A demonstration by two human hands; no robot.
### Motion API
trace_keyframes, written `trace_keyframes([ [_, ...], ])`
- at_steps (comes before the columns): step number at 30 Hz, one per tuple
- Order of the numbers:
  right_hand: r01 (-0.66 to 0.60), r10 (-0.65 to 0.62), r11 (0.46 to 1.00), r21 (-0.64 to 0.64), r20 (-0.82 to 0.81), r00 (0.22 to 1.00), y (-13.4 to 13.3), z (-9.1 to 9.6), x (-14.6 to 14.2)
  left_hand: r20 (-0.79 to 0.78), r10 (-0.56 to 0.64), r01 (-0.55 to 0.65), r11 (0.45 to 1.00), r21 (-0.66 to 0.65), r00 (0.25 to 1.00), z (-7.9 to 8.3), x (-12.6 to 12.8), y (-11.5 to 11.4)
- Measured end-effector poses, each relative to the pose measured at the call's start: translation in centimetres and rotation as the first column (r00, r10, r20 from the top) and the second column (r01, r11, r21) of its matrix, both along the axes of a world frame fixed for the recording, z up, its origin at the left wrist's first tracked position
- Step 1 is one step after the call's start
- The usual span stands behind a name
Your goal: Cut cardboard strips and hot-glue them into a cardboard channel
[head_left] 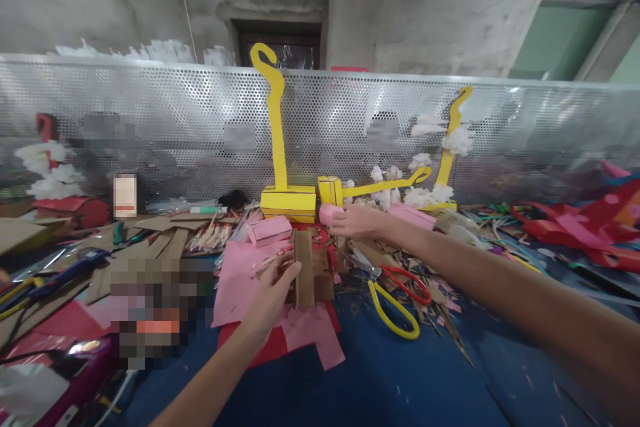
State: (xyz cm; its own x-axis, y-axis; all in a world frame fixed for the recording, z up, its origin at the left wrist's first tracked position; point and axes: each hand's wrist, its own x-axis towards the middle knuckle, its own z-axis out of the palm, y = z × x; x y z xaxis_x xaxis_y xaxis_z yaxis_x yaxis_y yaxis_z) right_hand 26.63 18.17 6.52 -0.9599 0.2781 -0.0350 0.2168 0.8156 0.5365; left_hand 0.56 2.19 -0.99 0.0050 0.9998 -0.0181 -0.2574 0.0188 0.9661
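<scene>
Apparently, mid-frame, the right hand (356, 221) pinches a pink box (327, 214), likely positioning it, calling for gentle placement; lower, the left hand (274, 285) meets folded cardboard (305, 270), grip unclear.

The cardboard strip (305, 273) is plain brown; the small block (327, 213) is pink. The bench (350, 387) is blue. The metal panel (200, 113) shows silver-grey with a dotted pattern.

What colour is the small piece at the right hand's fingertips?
The small piece is pink, as the head view shows.
</scene>
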Motion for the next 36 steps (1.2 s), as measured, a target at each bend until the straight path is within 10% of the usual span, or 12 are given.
trace_keyframes([
  [5,0.186,-0.216,0.974,-0.132,-0.275,0.937,-0.6,2.4,0.0,0.016,0.019,-0.019,1.0,0.001,1.0,-0.3,-0.1,0.2],
  [10,0.254,-0.5,0.855,-0.451,-0.59,0.634,-2.7,4.1,0.6,0.059,0.01,-0.009,1.0,-0.014,0.998,-0.6,-0.3,0.4],
  [15,-0.076,-0.724,0.633,-0.77,-0.624,0.295,-10.4,0.1,-0.2,0.132,-0.019,0.024,0.999,-0.04,0.991,-0.4,0.2,0.1],
  [22,-0.447,-0.871,0.39,-0.805,-0.48,0.104,-18.2,-5.8,-2.6,0.218,-0.155,0.169,0.984,-0.046,0.963,0.8,1.2,-1.6],
  [36,-0.221,-0.827,0.528,-0.82,-0.556,0.084,-18.4,-7.1,-1.4,0.166,-0.262,0.276,0.959,-0.068,0.951,1.5,1.9,-2.9],
])
